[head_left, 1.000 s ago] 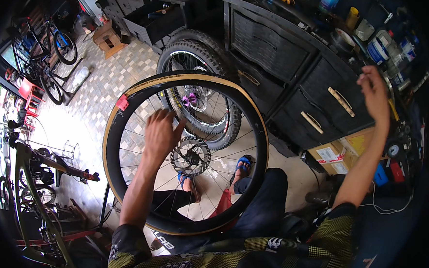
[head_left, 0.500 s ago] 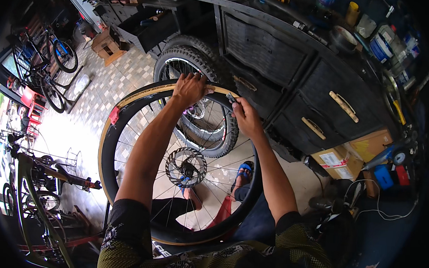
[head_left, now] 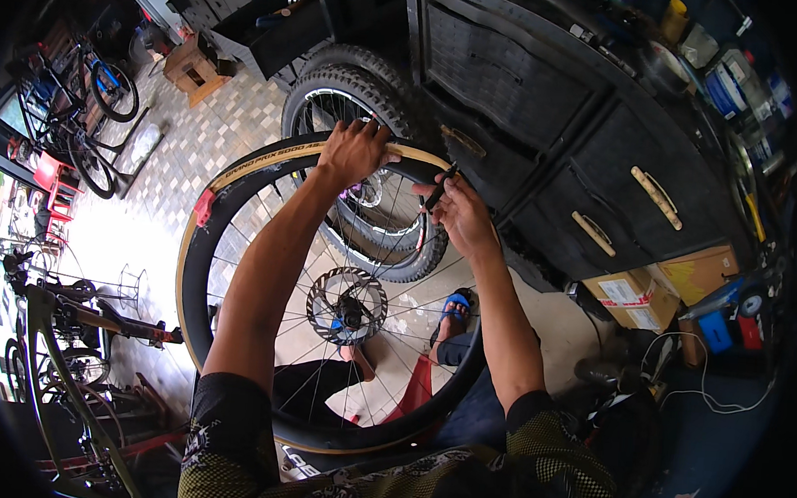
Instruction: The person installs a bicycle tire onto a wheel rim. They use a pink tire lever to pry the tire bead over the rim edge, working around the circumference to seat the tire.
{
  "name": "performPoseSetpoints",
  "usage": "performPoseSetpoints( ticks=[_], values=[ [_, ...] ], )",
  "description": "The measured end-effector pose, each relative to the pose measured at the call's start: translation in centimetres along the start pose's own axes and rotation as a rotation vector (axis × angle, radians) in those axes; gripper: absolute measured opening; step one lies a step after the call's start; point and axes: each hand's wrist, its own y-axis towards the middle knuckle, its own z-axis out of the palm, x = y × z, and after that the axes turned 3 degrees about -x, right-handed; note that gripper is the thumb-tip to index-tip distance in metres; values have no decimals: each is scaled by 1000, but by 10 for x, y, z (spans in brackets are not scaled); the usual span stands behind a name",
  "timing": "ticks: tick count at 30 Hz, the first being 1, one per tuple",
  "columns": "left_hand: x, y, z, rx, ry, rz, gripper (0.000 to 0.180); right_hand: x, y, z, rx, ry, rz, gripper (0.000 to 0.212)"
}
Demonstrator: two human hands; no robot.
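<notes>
A wheel (head_left: pixel 200 284) with a deep black rim fills the middle of the view, broad side toward the camera, in front of the person. Its tan-walled tyre (head_left: pixel 268 161) bears a small red clip (head_left: pixel 203 208) at the upper left. The left hand (head_left: pixel 354 154) lies over the top of the wheel, fingers curled across the tyre and gripping it. Just to its right, the right hand (head_left: pixel 463 215) is near the rim's upper right, its fingers and thumb bent around a slim dark tool (head_left: pixel 438 190); whether the tool touches the rim cannot be told. A rotor (head_left: pixel 317 292) sits at the wheel's centre, and a foot in a blue sandal (head_left: pixel 457 300) shows through the spokes. Behind the wheel, knobby wheels (head_left: pixel 371 85) rest near a black cabinet (head_left: pixel 514 111). A cardboard box (head_left: pixel 634 302) is at the right; an olive frame (head_left: pixel 38 309) and a red chair (head_left: pixel 53 177) are at the left.
</notes>
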Motion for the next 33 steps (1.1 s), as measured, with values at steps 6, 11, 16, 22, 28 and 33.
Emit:
performPoseSetpoints(
  ticks=[6,11,16,22,28,33],
  values=[
    [0,1,0,14,1,-7,54,-2,3,-1,20,-58,-21,19],
    [0,1,1,0,26,1,52,-2,2,5,-68,-158,-43,13],
    [1,5,-1,-25,3,5,51,11,3,3,-260,-286,-144,20],
    [1,16,-9,118,-168,-107,58,16,15,-20,-286,-417,-315,27],
    [0,14,-8,188,-121,-141,60,19,16,-14,-216,-94,-241,21],
    [0,3,2,36,7,-26,59,23,10,1,-140,-906,-370,38]
  ],
)
